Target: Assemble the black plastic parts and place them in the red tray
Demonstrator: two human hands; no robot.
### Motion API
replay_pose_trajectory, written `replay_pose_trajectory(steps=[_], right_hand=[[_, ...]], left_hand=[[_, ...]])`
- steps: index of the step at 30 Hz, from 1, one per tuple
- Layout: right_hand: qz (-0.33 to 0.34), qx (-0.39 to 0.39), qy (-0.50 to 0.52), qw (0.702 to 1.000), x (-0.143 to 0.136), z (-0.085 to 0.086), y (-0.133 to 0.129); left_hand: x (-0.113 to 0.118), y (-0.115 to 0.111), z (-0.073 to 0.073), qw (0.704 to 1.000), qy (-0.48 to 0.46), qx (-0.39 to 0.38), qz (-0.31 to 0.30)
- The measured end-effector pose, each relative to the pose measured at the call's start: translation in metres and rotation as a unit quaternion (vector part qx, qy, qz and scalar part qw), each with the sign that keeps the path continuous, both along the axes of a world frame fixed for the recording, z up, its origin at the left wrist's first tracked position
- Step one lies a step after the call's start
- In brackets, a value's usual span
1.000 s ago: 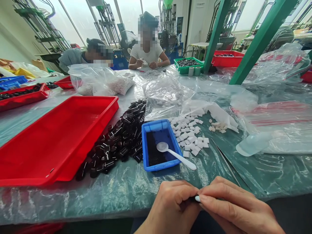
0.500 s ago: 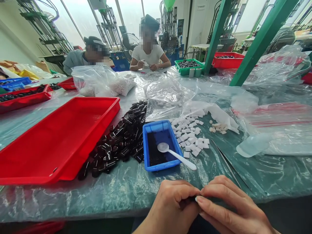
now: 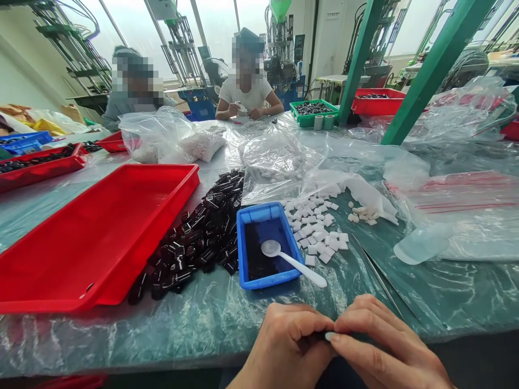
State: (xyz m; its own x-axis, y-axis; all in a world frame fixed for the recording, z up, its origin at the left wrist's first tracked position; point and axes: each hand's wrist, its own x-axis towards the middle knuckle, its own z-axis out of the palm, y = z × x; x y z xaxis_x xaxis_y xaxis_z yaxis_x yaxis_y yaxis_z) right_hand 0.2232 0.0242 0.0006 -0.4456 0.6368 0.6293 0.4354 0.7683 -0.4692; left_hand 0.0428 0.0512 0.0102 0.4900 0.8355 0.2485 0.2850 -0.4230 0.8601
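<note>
My left hand (image 3: 290, 343) is closed at the table's front edge, with something small and dark mostly hidden in its fingers. Against its fingertips, my right hand (image 3: 381, 340) pinches at the same spot; what it grips is too hidden to name. Just beyond my hands is a blue tray (image 3: 243, 259) holding dark material, with a white spoon (image 3: 302, 267) resting across its rim. White square pieces (image 3: 320, 232) lie to the tray's right, and a heap of glossy black pieces (image 3: 203, 227) to its left. Metal tweezers (image 3: 379, 273) lie beyond my right hand.
A large red tray (image 3: 101, 221) fills the left. Plastic bags (image 3: 466, 216) lie at the right, beside small beige pieces (image 3: 367, 214). Two people sit across the table, near a green tray (image 3: 314, 112) of dark pieces. A green post (image 3: 430, 70) slants down at the right.
The person at the far left has raised their head. My hands stay together, with only a slight shift of the fingers. The view has tilted a little.
</note>
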Motion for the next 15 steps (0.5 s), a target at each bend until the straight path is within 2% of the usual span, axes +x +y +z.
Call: replay_pose_trajectory(steps=[6,11,13,15], right_hand=[[0.0,-0.038,-0.039,0.998,-0.003,0.013,0.003],[-0.014,-0.032,-0.017,0.999,-0.011,0.004,0.004],[-0.049,-0.002,0.034,0.998,-0.01,-0.004,-0.001],[-0.147,0.032,0.093,0.984,0.0,-0.011,-0.005]], left_hand=[[0.0,0.0,-0.004,1.0,0.006,0.016,-0.003],[-0.001,0.001,-0.006,0.999,-0.005,0.037,0.009],[-0.002,0.002,-0.005,0.999,-0.001,0.035,0.005],[-0.002,0.003,-0.005,0.999,0.011,0.034,0.004]])
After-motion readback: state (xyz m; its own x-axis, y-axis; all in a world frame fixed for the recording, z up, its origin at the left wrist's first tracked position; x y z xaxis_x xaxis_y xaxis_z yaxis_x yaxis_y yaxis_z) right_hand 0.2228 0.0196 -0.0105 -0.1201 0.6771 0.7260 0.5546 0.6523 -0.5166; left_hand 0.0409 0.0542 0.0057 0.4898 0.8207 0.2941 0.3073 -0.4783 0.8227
